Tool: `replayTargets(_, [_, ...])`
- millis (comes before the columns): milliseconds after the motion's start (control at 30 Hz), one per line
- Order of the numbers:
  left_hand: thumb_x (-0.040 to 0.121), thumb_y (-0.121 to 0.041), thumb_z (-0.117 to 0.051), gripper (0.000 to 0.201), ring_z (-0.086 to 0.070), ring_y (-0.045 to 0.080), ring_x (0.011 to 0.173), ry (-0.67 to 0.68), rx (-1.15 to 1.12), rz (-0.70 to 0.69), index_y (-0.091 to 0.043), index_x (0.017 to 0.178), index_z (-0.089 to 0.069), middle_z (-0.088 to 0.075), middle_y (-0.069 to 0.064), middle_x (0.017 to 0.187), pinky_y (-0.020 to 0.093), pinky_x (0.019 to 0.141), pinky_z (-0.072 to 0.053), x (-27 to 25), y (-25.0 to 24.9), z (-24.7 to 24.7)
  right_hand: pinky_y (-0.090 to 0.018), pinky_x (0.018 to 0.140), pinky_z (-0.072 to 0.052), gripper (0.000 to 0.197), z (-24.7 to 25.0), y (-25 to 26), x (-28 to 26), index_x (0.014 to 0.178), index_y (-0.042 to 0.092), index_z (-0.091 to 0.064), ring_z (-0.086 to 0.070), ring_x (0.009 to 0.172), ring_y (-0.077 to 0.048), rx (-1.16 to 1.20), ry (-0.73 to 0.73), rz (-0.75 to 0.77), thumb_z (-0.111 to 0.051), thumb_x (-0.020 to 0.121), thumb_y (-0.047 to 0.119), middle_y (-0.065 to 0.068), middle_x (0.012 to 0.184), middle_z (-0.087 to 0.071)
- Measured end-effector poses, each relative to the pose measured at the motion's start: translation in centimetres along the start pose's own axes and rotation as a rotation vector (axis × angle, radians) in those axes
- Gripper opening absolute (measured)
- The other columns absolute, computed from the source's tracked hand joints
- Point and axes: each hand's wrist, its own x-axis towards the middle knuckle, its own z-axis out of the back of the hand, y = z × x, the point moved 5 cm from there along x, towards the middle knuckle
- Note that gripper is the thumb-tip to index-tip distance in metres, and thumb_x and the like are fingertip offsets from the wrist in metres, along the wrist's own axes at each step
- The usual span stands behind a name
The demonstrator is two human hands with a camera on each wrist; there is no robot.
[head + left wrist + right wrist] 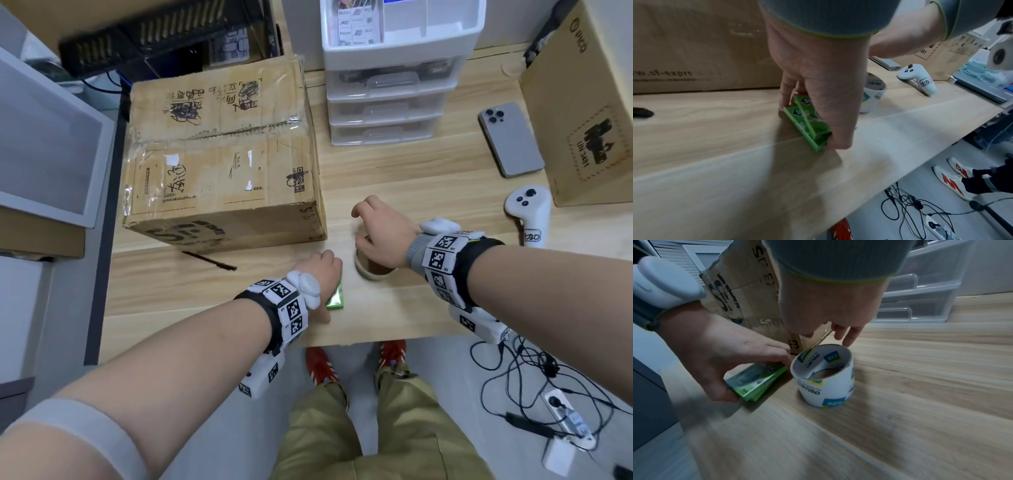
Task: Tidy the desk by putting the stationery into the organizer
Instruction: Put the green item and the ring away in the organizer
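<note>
Both hands down on the desk (394, 178), just in front of the cardboard box (222, 150).
Left hand (320, 274) pinches green packs (807, 123) by their long edges, flat on wood. Right hand (380, 233) hovers over upright tape roll (824, 378), fingers loose. Pen (209, 261) left; drawer organizer (394, 89) behind.

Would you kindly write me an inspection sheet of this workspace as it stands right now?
Surface: wooden desk.
Job's things: green packs flat on desk; tape roll upright beside them; black pen by cardboard box; drawer organizer at back.
Clutter: phone, white controller, second box.
Grippers: left hand pinches the packs; right hand hovers over the roll, fingers at its rim.
Cables: black leads and power strip on floor.
Surroundings: red shoes under the desk edge.
</note>
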Motion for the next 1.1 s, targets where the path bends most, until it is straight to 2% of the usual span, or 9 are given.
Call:
replayTargets(200, [0.073,-0.044,-0.080,0.079,-0.042,0.026,0.113,-0.209,-0.096,-0.054,-0.007,0.130,-0.041,-0.039,0.009,0.126,0.032,0.072,-0.039,-0.5,-1.1,5.6,-0.034,0.082,-0.048,0.039,2.6,-0.5,0.1,0.124,0.014,-0.049,-0.061,0.094,-0.024,0.220,0.197,-0.210,-0.058,0.087,0.023,0.000,0.101,-0.062])
replayTargets(300, [0.078,-0.046,-0.072,0.069,-0.042,0.027,0.109,-0.309,-0.076,-0.084,-0.005,0.126,-0.044,-0.039,0.011,0.121,0.032,0.080,-0.043,-0.6,-2.4,10.4,-0.031,0.075,-0.049,0.024,6.7,-1.7,0.6,0.107,0.017,-0.057,-0.064,0.083,-0.023,0.393,0.099,-0.343,-0.057,0.084,0.013,-0.001,0.087,-0.067])
replayTargets(467, [0.073,-0.043,-0.075,0.062,-0.038,0.025,0.111,-0.418,-0.119,-0.082,-0.009,0.119,-0.051,-0.039,0.009,0.119,0.034,0.078,-0.048,-0.1,-4.1,17.3,-0.025,0.057,-0.048,0.021,11.8,-2.9,-0.4,0.074,0.013,-0.051,-0.047,0.052,-0.015,0.804,0.225,-0.493,-0.040,0.065,-0.002,-0.004,0.068,-0.047])
replayTargets(534, [0.074,-0.048,-0.074,0.055,-0.038,0.023,0.107,-0.434,-0.075,-0.078,-0.011,0.111,-0.057,-0.041,0.009,0.117,0.032,0.076,-0.044,0.5,-4.0,19.7,-0.022,0.053,-0.045,0.022,13.2,-3.4,-0.8,0.069,0.016,-0.050,-0.046,0.049,-0.009,0.879,0.301,-0.487,-0.041,0.070,-0.004,0.001,0.064,-0.047])
replayTargets(601, [0.072,-0.048,-0.074,0.057,-0.039,0.023,0.103,-0.465,-0.060,-0.083,-0.010,0.111,-0.058,-0.041,0.009,0.115,0.031,0.074,-0.040,0.8,-3.4,21.3,-0.022,0.055,-0.048,0.025,13.7,-4.2,-0.5,0.080,0.016,-0.057,-0.056,0.053,-0.007,0.915,0.286,-0.464,-0.049,0.084,-0.007,0.002,0.066,-0.058])
replayTargets(768, [0.057,-0.054,-0.081,0.077,-0.039,0.022,0.099,-0.567,-0.089,-0.050,-0.011,0.112,-0.047,-0.038,0.007,0.112,0.034,0.071,-0.042,1.7,-0.6,25.1,-0.031,0.071,-0.058,0.026,13.9,-6.5,2.2,0.113,0.002,-0.064,-0.070,0.082,-0.020,0.985,0.168,-0.508,-0.067,0.087,0.003,-0.012,0.099,-0.074])
replayTargets(868, [0.060,-0.070,-0.061,0.087,-0.043,0.026,0.100,-0.693,-0.088,0.040,-0.010,0.121,-0.046,-0.043,0.010,0.114,0.041,0.081,-0.049,1.9,2.6,27.2,-0.031,0.069,-0.055,0.018,13.8,-7.1,3.6,0.101,0.009,-0.062,-0.064,0.076,-0.021,1.064,0.072,-0.591,-0.064,0.083,0.006,-0.010,0.090,-0.069])
replayTargets(968, [0.072,-0.056,-0.054,0.066,-0.045,0.026,0.096,-0.908,-0.093,0.180,-0.007,0.117,-0.050,-0.048,0.012,0.111,0.041,0.082,-0.047,1.0,6.3,29.6,-0.037,0.072,-0.047,0.035,13.1,-8.2,4.8,0.091,0.012,-0.060,-0.054,0.079,-0.025,1.092,-0.006,-0.673,-0.061,0.056,0.012,-0.012,0.088,-0.057])
replayTargets(1102, [0.067,-0.039,-0.062,0.068,-0.048,0.032,0.101,-0.856,-0.071,0.268,-0.003,0.122,-0.047,-0.047,0.015,0.121,0.041,0.081,-0.047,2.2,9.9,30.7,-0.032,0.065,-0.043,0.028,12.3,-8.2,7.5,0.076,0.014,-0.054,-0.052,0.077,-0.027,1.237,-0.050,-0.668,-0.055,0.049,0.009,-0.013,0.083,-0.052])
